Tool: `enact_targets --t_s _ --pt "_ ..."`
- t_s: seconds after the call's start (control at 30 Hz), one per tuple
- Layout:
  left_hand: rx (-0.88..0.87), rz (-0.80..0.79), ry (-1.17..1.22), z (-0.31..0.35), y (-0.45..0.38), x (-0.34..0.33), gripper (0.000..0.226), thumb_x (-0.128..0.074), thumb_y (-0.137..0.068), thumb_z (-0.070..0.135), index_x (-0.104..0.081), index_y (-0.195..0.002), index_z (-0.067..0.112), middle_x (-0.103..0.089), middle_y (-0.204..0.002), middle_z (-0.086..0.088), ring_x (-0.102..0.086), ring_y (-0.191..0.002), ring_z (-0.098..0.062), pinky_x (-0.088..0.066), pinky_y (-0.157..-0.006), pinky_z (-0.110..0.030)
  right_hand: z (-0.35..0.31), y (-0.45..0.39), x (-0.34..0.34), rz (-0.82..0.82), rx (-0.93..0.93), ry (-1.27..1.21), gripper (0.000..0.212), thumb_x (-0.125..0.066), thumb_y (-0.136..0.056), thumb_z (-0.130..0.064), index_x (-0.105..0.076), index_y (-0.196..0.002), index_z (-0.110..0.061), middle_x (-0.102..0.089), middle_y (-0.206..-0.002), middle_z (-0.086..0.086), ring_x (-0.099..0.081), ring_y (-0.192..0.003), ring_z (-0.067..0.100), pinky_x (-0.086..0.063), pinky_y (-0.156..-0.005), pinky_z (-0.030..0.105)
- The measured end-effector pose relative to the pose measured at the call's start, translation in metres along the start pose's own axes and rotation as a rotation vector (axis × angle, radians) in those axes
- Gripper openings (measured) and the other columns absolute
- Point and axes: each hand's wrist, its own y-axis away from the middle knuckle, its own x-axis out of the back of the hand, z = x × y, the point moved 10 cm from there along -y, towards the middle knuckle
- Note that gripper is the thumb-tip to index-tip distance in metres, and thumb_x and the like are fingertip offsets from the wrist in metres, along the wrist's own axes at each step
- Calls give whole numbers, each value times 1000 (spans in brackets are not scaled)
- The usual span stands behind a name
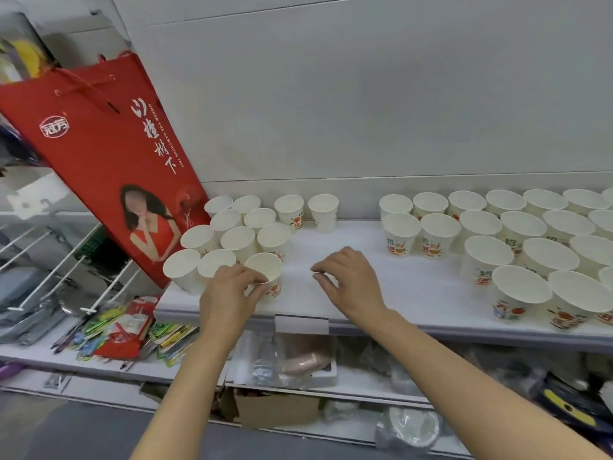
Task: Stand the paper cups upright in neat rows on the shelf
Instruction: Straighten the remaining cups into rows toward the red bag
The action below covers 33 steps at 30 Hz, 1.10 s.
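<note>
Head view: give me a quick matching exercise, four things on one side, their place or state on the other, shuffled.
Things:
1. left hand
2. right hand
3. red bag
4. price tag holder

Places or states:
A. on the shelf's front edge
B. leaning at the shelf's left end
C. grips the front cup of the left cluster
D. holds nothing, over the bare middle of the shelf

Pairs: 1-C, 2-D, 3-B, 4-A

White printed paper cups (401,235) upright, mouths up, in rows on white shelf (414,287)
</note>
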Motion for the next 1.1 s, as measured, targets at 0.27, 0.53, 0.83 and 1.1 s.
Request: enact_targets --t_s 0.27,0.53,0.83,1.1 --pt "-63 22 235 -24 -7 26 9 -77 -80 26 -72 -86 24 -64 -83 14 -56 -77 -11 -50 -69 -35 -17 -77 -71 -117 47 114 26 -80 -65 -13 -71 -89 -13 -64 -86 3 -53 -84 30 -49 -72 38" --pt "-6 69 447 -14 -15 27 13 -78 -80 19 -71 -88 26 -65 -84 19 -56 -78 -5 -49 -72 -29 -9 -67 -43 -71 20 122 6 -76 -73 -21 -72 -75 -16 -64 -72 -3 -50 -76 25 -41 -66 35" --pt "-109 -180 589 111 -40 -44 5 -73 -84 27 -72 -89 28 -68 -87 16 -56 -78 -6 -47 -72 -21 83 16 94 -20 -293 156 8 -77 -76 -26 -73 -79 -20 -65 -79 -7 -46 -78 16 -37 -65 30" --pt "-131 -291 487 176 -41 -93 14 -72 -85 32 -72 -99 27 -67 -99 12 -57 -89 -6 -51 -81 -25 101 52 137 31 -240 354 11 -81 -71 -22 -72 -75 -19 -63 -73 -4 -50 -71 24 -38 -63 35"
